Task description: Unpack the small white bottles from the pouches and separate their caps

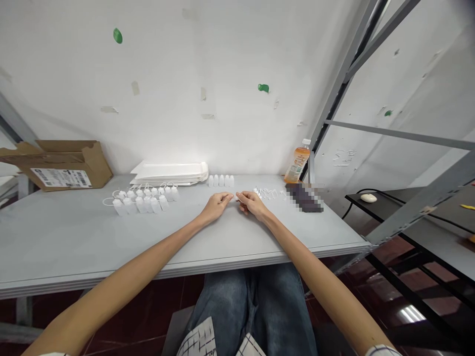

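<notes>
My left hand and my right hand are raised over the middle of the grey table, fingertips facing across a small gap. Both are closed in a pinch; something tiny and whitish shows between them, too small to name. Just right of my right hand lie small clear and white looped pieces. Behind my hands stands a short row of small white bottles. To the left, several white bottles with thin loops stand in rows.
An open cardboard box stands at the back left, beside a stack of white envelopes. An orange drink bottle and a dark blurred object are at right, near the metal frame.
</notes>
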Tool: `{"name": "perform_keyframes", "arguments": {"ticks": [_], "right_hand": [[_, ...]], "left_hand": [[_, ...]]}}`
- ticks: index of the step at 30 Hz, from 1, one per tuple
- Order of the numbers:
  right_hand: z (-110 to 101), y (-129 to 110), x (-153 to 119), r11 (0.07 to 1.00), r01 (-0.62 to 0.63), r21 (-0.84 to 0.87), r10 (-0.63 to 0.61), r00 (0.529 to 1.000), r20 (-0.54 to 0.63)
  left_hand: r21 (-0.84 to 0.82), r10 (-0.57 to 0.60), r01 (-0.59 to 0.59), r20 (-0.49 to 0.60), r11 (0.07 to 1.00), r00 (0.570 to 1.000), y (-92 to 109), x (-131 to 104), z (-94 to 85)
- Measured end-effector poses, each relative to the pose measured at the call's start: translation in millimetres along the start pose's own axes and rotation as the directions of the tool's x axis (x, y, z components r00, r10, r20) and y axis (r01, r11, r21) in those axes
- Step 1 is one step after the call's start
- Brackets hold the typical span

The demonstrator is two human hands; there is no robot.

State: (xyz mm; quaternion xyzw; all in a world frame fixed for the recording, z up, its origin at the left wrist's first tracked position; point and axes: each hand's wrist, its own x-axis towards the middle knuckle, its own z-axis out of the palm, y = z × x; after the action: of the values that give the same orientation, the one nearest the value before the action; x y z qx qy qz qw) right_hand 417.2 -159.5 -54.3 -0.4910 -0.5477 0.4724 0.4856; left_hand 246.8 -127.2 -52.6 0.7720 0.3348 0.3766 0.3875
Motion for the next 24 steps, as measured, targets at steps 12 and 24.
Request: {"name": "perform_keyframes", "arguments": {"ticks": [12,24], "right_hand": [[3.1,1.6,-0.6,0.998,-0.010,0.066,0.008,0.999,0.035],[3.9,-3.8,-0.9,0.996,0.079,-0.047,-0.084,0.989,-0.118]], "left_hand": [[-0.137,-0.119,0.122,0.025,0.983,0.993,-6.0,3.1,3.7],[0.073,0.035,-0.029,-0.089,0.997,0.995,3.8,-1.2,-2.9]]}}
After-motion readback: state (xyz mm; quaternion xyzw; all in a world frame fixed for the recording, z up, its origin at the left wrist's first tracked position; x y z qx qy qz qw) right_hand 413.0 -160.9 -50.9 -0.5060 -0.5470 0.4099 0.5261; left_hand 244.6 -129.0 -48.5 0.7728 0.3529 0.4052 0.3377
